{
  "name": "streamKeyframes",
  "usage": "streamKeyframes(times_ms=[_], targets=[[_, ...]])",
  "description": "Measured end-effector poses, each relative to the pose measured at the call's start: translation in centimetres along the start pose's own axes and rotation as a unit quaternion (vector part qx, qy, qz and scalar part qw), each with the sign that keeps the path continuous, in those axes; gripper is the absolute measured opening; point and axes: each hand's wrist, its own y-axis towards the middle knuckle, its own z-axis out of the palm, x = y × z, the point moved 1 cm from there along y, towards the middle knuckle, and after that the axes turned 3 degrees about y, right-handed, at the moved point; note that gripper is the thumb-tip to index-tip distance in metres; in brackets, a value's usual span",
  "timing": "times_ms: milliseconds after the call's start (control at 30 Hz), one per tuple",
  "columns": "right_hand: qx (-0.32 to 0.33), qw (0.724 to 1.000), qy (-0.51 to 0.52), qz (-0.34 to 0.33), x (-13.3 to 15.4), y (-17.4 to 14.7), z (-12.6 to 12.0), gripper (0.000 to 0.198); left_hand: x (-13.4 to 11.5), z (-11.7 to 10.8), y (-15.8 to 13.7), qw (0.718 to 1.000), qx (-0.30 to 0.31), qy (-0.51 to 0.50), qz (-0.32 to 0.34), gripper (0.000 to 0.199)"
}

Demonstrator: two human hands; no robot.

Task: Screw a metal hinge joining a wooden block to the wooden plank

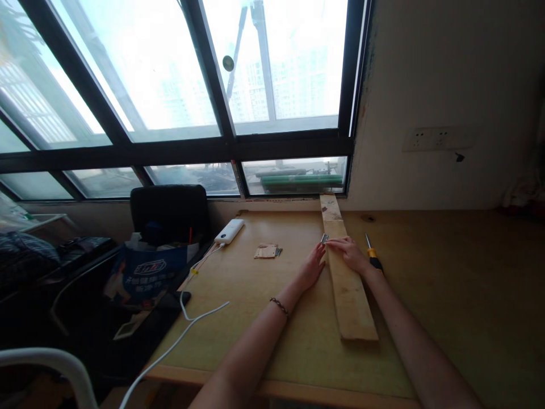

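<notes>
A long wooden board [349, 295] lies lengthwise on the table, its far end reaching the window wall. At its left edge sits a small silvery metal piece [325, 238]; its exact kind is too small to make out. My left hand [313, 267] rests beside the board, fingers closed together with the tips at the metal piece. Across the board lies my right hand [349, 254], its fingertips pinched against the same piece. Right of the board is a screwdriver [372, 254] with a yellow and black handle. Several screws [278, 251] lie by a small light-coloured packet [265, 251] to the left.
A white power bank [230, 232] with a white cable [187, 324] lies at the table's left edge. Beyond that edge stand a black chair [169, 213] and a blue printed bag [149, 272]. A window and a wall with sockets [430, 138] bound the table [447, 295].
</notes>
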Motion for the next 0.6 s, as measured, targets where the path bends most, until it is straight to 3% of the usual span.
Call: streamKeyframes(times_ms=[333, 600], targets=[[0.01, 0.999, -0.043, -0.003, 0.0, 0.0, 0.1, 0.05, -0.8, 0.2, -0.1, 0.999, -0.034, -0.006, -0.001, 0.04], [-0.003, 1.0, -0.026, -0.01, -0.1, -0.1, 0.2, 0.047, -0.2, -0.8, 0.3, 0.991, -0.101, 0.008, 0.083, 0.035]])
